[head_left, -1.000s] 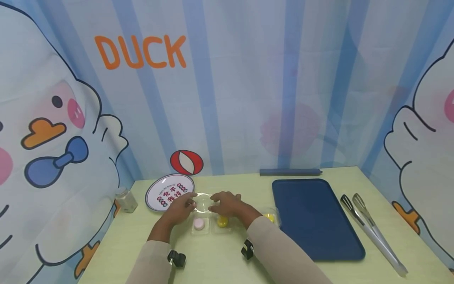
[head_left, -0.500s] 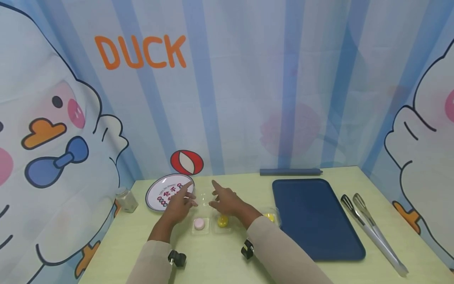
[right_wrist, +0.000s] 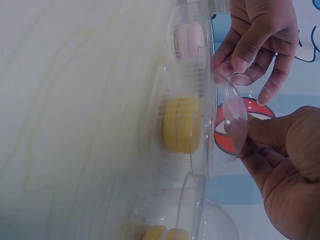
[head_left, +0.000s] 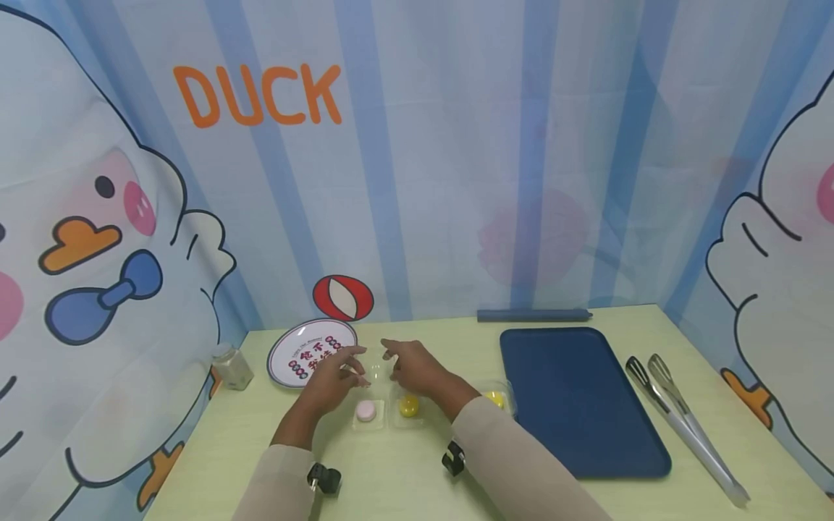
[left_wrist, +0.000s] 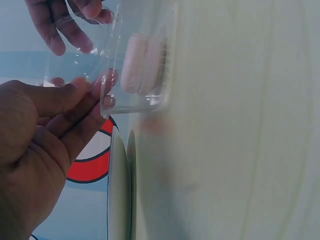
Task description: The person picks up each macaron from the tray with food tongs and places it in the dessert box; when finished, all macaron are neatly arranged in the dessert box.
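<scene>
Both hands work at a clear plastic domed lid (right_wrist: 234,102). My left hand (left_wrist: 45,125) pinches its near edge between thumb and fingers; in the head view this left hand (head_left: 331,376) overlaps the plate. From the other side, my right hand (right_wrist: 292,165) pinches the lid with thumb and fingertips; the right hand (head_left: 417,367) is left of the tray in the head view. Just in front of the hands, a pink macaron (head_left: 365,411) and a yellow macaron (head_left: 409,405) sit in clear plastic boxes. Another yellow macaron (head_left: 495,399) in clear packaging lies beside the right forearm.
A white oval plate (head_left: 296,347) with red lettering lies behind the left hand. On the right are a dark blue tray (head_left: 580,405) and metal tongs (head_left: 691,434). A dark blue rod (head_left: 534,316) lies along the back edge. A small jar (head_left: 232,367) stands far left.
The fingers of both hands, stretched out half a second ago, have bent in again around the clear lid. The macarons, plate and tray have not moved.
</scene>
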Action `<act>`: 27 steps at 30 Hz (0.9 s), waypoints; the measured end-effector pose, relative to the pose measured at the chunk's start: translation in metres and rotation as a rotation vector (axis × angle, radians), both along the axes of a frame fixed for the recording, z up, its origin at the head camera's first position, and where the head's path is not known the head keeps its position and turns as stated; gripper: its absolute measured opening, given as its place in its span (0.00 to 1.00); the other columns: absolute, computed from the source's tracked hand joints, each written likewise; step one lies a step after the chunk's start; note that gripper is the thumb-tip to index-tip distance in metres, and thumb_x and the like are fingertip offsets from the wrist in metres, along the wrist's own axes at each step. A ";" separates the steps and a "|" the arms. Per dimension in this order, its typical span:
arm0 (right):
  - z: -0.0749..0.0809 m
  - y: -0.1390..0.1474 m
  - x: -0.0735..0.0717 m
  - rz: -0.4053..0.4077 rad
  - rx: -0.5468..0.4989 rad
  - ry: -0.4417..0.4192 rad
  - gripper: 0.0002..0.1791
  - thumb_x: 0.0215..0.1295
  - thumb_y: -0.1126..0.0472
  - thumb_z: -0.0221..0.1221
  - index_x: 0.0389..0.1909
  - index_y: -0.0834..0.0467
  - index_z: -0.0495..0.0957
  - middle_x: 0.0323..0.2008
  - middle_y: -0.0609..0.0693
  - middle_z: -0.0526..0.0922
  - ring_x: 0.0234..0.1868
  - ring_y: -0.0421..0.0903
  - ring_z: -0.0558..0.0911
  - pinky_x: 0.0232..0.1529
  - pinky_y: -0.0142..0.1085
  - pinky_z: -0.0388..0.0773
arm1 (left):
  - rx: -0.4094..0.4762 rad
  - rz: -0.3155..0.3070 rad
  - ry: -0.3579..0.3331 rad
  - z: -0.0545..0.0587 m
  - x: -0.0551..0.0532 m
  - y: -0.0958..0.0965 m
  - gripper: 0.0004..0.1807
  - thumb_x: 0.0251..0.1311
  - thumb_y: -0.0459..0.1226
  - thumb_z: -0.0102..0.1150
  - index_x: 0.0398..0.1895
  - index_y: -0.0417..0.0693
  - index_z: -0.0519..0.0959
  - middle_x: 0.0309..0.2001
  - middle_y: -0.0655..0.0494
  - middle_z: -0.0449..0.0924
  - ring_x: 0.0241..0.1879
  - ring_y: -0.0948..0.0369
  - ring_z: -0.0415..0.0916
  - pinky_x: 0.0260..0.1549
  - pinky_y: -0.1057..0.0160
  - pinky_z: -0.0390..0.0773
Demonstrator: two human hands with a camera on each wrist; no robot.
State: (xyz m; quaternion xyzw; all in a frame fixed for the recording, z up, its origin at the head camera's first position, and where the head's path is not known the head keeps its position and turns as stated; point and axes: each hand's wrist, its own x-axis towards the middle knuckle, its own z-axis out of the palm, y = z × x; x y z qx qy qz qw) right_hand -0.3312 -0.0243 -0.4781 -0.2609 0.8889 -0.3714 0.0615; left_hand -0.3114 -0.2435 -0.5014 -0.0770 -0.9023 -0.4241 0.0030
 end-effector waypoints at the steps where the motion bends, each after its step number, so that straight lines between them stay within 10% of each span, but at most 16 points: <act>1: 0.001 0.000 0.000 0.002 -0.007 0.003 0.39 0.72 0.75 0.64 0.82 0.59 0.67 0.65 0.58 0.87 0.52 0.49 0.91 0.53 0.40 0.89 | 0.005 0.001 0.007 0.000 0.001 0.000 0.30 0.70 0.23 0.64 0.75 0.44 0.76 0.46 0.49 0.87 0.45 0.56 0.93 0.55 0.47 0.90; 13: 0.008 0.005 0.004 -0.007 -0.031 0.010 0.21 0.83 0.61 0.59 0.72 0.61 0.79 0.60 0.59 0.90 0.51 0.53 0.93 0.54 0.46 0.91 | 0.099 -0.027 0.091 0.008 0.007 -0.008 0.15 0.80 0.30 0.56 0.65 0.41 0.80 0.55 0.44 0.87 0.53 0.50 0.93 0.62 0.48 0.88; 27: 0.005 0.012 0.008 0.080 -0.086 -0.014 0.23 0.88 0.57 0.51 0.75 0.61 0.77 0.52 0.62 0.92 0.45 0.51 0.93 0.54 0.46 0.91 | 0.112 -0.081 0.136 0.012 0.017 -0.017 0.18 0.85 0.42 0.54 0.66 0.43 0.82 0.58 0.38 0.88 0.51 0.50 0.93 0.59 0.49 0.90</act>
